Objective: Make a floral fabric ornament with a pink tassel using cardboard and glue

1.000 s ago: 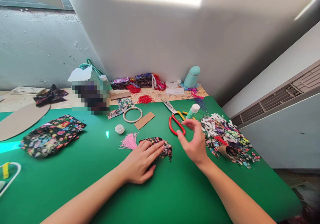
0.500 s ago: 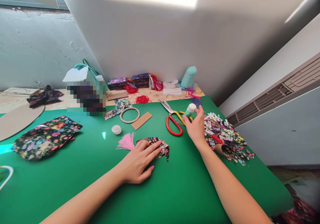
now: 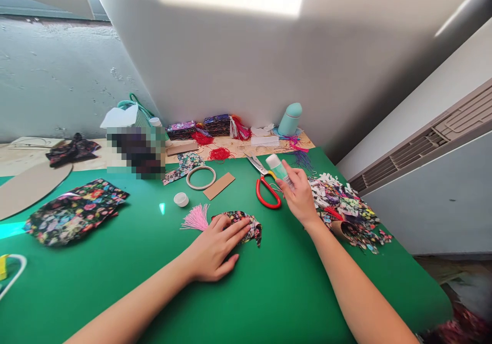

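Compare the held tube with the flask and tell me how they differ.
The tube is tilted in the right hand; the flask stands untouched at the back.
The tube has a white cap on a green body; the flask is pale teal, top included.
The tube is smaller than the flask.
Both are rounded and closed.

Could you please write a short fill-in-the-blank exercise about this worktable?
The white-capped green tube is in the person's ____ hand. The left hand rests on black floral fabric, beside a thread tassel coloured ____. The metal-bladed scissors have one yellow handle and one ____ handle. The pale round hoop lies to the ____ of the flat brown rectangular strip.

Missing words: right; pink; red; left.
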Tool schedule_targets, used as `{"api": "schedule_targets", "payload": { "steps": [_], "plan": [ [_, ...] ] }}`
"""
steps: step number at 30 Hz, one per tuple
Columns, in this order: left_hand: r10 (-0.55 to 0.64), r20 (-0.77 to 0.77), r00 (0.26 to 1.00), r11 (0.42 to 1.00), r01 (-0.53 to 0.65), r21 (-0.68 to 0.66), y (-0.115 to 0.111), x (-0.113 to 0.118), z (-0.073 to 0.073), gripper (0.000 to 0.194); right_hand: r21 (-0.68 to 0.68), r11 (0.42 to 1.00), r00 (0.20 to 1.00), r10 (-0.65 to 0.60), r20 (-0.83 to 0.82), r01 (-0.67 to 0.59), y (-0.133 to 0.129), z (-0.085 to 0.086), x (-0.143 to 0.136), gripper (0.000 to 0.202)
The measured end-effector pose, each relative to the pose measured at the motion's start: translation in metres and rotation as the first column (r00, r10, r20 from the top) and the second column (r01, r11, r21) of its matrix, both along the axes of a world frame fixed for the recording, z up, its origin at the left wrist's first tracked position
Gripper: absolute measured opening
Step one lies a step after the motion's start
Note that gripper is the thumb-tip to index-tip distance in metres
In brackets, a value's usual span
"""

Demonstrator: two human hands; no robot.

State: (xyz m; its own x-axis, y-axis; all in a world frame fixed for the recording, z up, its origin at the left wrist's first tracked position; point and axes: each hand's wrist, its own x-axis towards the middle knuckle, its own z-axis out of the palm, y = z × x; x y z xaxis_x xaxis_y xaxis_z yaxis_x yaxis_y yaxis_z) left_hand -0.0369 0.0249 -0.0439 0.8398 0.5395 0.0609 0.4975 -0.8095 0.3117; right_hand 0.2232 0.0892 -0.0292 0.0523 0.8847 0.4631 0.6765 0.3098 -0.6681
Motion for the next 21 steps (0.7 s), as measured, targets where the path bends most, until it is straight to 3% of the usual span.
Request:
{"api": "schedule_targets", "payload": {
  "steps": [3, 9, 12, 16, 21],
  "plan": [
    [0.005, -0.004, 1.0, 1.0, -0.005, 0.009, -0.001, 0.0, 0.0, 0.072, -0.02, 0.994, 0.993, 0.108, -0.045, -0.109, -0.017, 0.01, -0.009, 0.033],
    [0.004, -0.029, 1.0, 0.999, -0.003, 0.048, -0.001, 0.0, 0.0, 0.072, -0.158, 0.937, 0.878, 0.221, -0.425, -0.312, -0.034, 0.014, -0.022, 0.038],
    [0.007, -0.041, 0.999, 0.998, -0.004, 0.06, -0.002, 0.0, 0.0, 0.073, -0.126, 0.9, 0.872, 0.357, -0.336, -0.417, -0.037, 0.016, -0.023, 0.037],
    [0.013, -0.028, 1.0, 0.998, -0.011, 0.057, -0.004, 0.001, 0.001, 0.073, -0.099, 0.843, 0.844, 0.51, -0.168, -0.529, -0.04, 0.016, -0.021, 0.056],
    [0.013, -0.027, 1.0, 0.999, -0.012, 0.032, -0.003, 0.001, 0.002, 0.071, -0.093, 0.773, 0.778, 0.625, -0.062, -0.628, -0.041, 0.009, -0.022, 0.064]
  ]
}}
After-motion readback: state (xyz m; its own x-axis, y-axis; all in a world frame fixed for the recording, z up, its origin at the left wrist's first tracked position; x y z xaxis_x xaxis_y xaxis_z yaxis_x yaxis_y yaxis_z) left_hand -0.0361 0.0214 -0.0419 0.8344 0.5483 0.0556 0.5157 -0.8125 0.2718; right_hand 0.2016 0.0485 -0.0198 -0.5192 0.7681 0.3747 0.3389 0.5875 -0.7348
